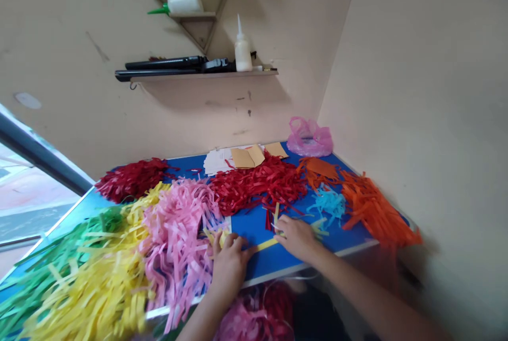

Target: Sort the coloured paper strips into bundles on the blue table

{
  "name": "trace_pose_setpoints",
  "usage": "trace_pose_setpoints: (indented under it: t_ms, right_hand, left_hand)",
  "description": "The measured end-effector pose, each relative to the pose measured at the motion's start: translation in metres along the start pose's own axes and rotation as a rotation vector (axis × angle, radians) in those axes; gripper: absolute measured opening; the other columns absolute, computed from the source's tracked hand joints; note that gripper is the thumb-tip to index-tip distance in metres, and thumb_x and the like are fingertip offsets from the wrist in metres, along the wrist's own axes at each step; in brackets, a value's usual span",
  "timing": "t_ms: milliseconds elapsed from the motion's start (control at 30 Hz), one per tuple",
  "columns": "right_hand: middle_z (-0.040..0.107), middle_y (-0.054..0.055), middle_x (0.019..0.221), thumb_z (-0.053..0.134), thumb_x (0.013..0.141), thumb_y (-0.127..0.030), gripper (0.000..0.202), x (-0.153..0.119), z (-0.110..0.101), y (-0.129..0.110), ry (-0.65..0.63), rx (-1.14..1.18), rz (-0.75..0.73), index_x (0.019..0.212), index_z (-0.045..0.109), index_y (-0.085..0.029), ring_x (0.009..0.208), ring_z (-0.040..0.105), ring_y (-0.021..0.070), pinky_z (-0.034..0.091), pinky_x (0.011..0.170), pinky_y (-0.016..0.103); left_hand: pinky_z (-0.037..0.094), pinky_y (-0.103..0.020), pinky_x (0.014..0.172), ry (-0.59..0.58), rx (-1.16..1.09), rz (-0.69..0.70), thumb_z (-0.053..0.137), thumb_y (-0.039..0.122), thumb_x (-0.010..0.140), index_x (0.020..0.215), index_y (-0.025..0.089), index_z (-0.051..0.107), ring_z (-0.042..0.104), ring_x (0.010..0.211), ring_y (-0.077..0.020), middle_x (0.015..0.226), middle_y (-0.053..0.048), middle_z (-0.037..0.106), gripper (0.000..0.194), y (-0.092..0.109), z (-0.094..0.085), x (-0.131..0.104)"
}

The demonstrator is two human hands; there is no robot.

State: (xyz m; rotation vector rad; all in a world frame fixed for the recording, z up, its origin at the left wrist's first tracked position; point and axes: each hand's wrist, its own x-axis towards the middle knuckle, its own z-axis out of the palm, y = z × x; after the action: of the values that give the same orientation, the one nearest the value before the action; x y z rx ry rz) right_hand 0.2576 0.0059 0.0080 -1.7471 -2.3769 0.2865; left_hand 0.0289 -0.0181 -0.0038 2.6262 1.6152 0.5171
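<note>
My left hand [230,260] is near the front edge of the blue table [254,224], its fingers closed on yellow paper strips [265,245]. To its right, my right hand [294,235] has its fingers bent around the other part of the yellow strips, and pale yellow ends stick out above and beside it. One yellow strip stretches across the tabletop between both hands. A small dark red strip bundle [269,220] lies just behind my right hand. Pink strips [180,235] are heaped left of my left hand.
Yellow [95,283], green [67,251], red [265,182], light blue [329,202] and orange strips [373,209] surround the hands. Cards [246,157] and a pink bag [311,139] lie at the back. A wall shelf [206,76] holds a glue bottle [243,54].
</note>
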Motion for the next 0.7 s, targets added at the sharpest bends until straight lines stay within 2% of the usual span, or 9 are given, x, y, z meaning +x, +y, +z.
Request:
trace_pose_setpoints:
  t_ms: [100,200,300,400,467,600,700]
  right_hand:
    - [0.068,0.0,0.111,0.055,0.094,-0.032,0.017,-0.004,0.005,-0.004,-0.018,-0.038,-0.187,0.098,0.07,-0.027,0.087,0.064,0.0165,0.037,0.069,0.026]
    - [0.071,0.001,0.097,0.054,0.094,-0.026,0.019,-0.001,0.01,-0.005,-0.047,-0.084,-0.336,0.091,0.072,-0.024,0.083,0.064,0.0168,0.037,0.066,0.026]
    - [0.071,0.001,0.09,0.051,0.095,-0.024,0.022,0.003,0.009,-0.005,-0.025,-0.087,-0.337,0.086,0.072,-0.022,0.079,0.064,0.0162,0.037,0.063,0.026]
    - [0.07,-0.001,0.1,0.054,0.095,-0.031,0.019,0.004,0.004,-0.008,0.026,-0.074,-0.318,0.089,0.072,-0.025,0.083,0.064,0.0159,0.039,0.066,0.025]
    - [0.069,0.0,0.105,0.057,0.093,-0.033,0.016,0.001,0.004,-0.012,0.062,-0.092,-0.32,0.095,0.071,-0.025,0.084,0.064,0.0168,0.039,0.068,0.026]
    - [0.07,0.005,0.085,0.057,0.091,-0.018,0.014,-0.004,0.014,-0.016,0.032,-0.13,-0.333,0.084,0.07,-0.018,0.077,0.062,0.0182,0.039,0.065,0.028]
    - [0.07,0.006,0.088,0.057,0.09,-0.013,0.016,-0.007,0.019,-0.007,0.036,-0.043,-0.286,0.086,0.071,-0.018,0.082,0.062,0.0192,0.04,0.069,0.028]
  left_hand:
    - [0.013,-0.058,0.111,-0.003,0.026,0.064,0.059,0.014,0.087,0.098,0.044,0.072,0.053,0.109,-0.0268,0.099,0.002,0.07,0.035,0.002,0.0,0.0]
    - [0.011,-0.058,0.113,0.02,0.043,0.075,0.059,0.017,0.086,0.097,0.037,0.073,0.053,0.11,-0.0272,0.098,0.001,0.07,0.027,0.007,0.001,0.001]
    - [0.012,-0.057,0.114,0.068,0.039,0.06,0.058,0.022,0.088,0.092,0.031,0.072,0.055,0.109,-0.027,0.094,0.0,0.07,0.017,0.01,0.008,0.002]
    - [0.014,-0.055,0.113,0.133,0.023,0.042,0.059,0.022,0.089,0.085,0.03,0.072,0.058,0.103,-0.0249,0.087,0.001,0.071,0.015,0.006,0.019,0.003]
    - [0.014,-0.053,0.114,0.155,0.007,0.053,0.061,0.02,0.088,0.09,0.032,0.072,0.059,0.102,-0.0236,0.087,0.002,0.072,0.016,0.003,0.025,0.002]
    - [0.016,-0.051,0.112,0.137,-0.008,0.089,0.061,0.015,0.088,0.104,0.035,0.07,0.058,0.104,-0.0225,0.094,0.003,0.073,0.027,-0.002,0.023,-0.005]
    - [0.019,-0.05,0.109,0.094,-0.025,0.085,0.064,0.014,0.086,0.102,0.035,0.07,0.058,0.105,-0.0232,0.094,0.004,0.074,0.027,-0.005,0.017,-0.008]
